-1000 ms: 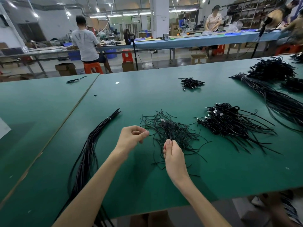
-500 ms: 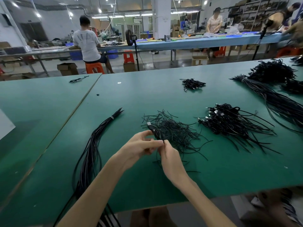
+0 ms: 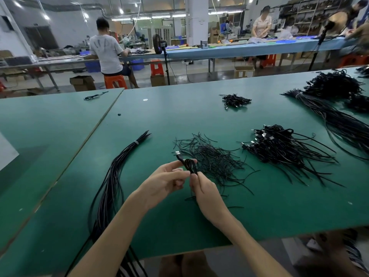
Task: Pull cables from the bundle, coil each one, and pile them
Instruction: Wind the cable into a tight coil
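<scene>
Seemingly midway: left hand (image 3: 165, 180) and right hand (image 3: 203, 188) pinch a coiled cable (image 3: 189, 165) right of the thick bundle (image 3: 111, 186), big pile (image 3: 283, 148) farther right.

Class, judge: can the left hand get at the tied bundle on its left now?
Likely not yet: left hand and right hand both grip the coiled cable, though nothing blocks the way to the bundle.

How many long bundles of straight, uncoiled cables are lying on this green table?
2. The left bundle runs off the near edge; the right bundle runs out of frame at the right. More may lie out of view.
</scene>
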Available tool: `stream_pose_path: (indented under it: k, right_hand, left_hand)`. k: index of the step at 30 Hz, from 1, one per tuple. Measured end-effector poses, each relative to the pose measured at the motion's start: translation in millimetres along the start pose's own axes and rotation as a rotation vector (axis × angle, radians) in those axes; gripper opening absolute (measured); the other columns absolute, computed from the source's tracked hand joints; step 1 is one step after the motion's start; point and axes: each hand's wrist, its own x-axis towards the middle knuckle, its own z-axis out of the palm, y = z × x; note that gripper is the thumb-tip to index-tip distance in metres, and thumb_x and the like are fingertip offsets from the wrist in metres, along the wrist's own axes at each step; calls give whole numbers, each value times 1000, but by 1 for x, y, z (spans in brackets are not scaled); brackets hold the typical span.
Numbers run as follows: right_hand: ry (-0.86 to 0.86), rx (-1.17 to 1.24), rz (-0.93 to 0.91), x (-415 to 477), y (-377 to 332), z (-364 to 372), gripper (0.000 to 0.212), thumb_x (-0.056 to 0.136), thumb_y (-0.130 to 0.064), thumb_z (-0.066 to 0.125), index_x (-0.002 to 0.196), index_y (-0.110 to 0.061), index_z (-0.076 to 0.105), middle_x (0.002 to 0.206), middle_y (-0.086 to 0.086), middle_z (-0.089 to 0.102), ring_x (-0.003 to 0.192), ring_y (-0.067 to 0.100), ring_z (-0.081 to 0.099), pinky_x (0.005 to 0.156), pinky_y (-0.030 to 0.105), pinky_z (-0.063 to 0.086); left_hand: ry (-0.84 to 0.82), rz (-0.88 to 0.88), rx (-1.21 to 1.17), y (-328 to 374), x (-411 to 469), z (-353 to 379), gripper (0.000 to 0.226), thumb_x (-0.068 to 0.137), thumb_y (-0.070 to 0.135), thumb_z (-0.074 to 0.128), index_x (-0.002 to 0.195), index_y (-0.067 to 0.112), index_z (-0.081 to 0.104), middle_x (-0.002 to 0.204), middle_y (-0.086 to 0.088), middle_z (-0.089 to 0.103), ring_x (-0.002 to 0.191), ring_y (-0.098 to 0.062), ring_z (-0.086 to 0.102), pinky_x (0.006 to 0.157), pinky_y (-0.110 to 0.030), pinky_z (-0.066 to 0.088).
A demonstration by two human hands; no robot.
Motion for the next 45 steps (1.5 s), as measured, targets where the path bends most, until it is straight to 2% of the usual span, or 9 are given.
stream_pose_path:
  k: [7,12,19,25,27,30,37,40,45]
  right_hand:
    - [14,163,25,0,-1,-1,46,105,-50,35,81,-15,53,67,-7,44,63,12,37,61,36,33]
    - [19,188,25,0,-3,-2,46,103,-52,35,77,-18,51,66,-9,43,62,11,38,61,34,34]
    - [6,210,50,-1,-4,-3,44,109,-44,36,76,-18,49,65,-11,40,61,10,35,60,33,32]
    - [-33,364,103,-1,-6,-5,46,112,-32,37,68,-28,49,58,-14,35,53,7,29,50,22,27]
    - [-55,442,130,-2,-6,-9,47,112,-31,37,66,-25,46,58,-13,32,50,8,26,46,20,25]
    - [-80,498,153,-2,-7,-12,47,111,-30,37,65,-25,41,56,-13,31,47,8,24,45,20,23]
    - [-114,570,180,-3,-9,-17,47,110,-30,39,64,-23,39,57,-5,26,48,11,19,45,25,18]
    - [-139,572,178,-4,-10,-16,47,111,-29,38,64,-23,40,57,-5,28,48,12,20,45,24,20]
    - [-150,556,178,-4,-9,-16,47,111,-28,35,65,-23,40,57,-7,28,49,11,20,45,22,21]
  left_hand:
    - [36,51,102,3,-4,7,49,80,15,81,128,13,71,73,1,32,62,-13,37,62,-22,40]
    - [111,140,354,1,-8,11,47,89,8,77,129,32,71,69,3,37,63,-10,41,62,-25,42]
    - [144,149,309,-7,-9,8,41,86,12,81,123,28,74,69,3,45,63,-14,48,65,-27,45]
    - [82,36,113,-12,-5,-4,85,71,18,91,144,3,50,89,-6,63,78,-17,58,70,-26,48]
    - [0,49,142,-10,-6,-4,76,77,20,88,145,15,55,111,-11,69,98,-21,62,85,-30,48]
    - [-160,58,199,-7,-4,-1,68,90,20,79,151,25,50,119,-13,69,116,-26,60,108,-41,40]
    - [-283,84,250,-4,3,3,70,96,15,70,157,23,39,153,-14,50,147,-29,40,121,-46,26]
    - [-263,83,230,-7,2,-1,68,95,17,72,156,22,42,157,-9,47,138,-32,50,115,-42,37]
    - [-126,120,387,-1,-1,-3,59,90,24,78,145,27,57,133,-12,66,110,-22,61,107,-44,47]
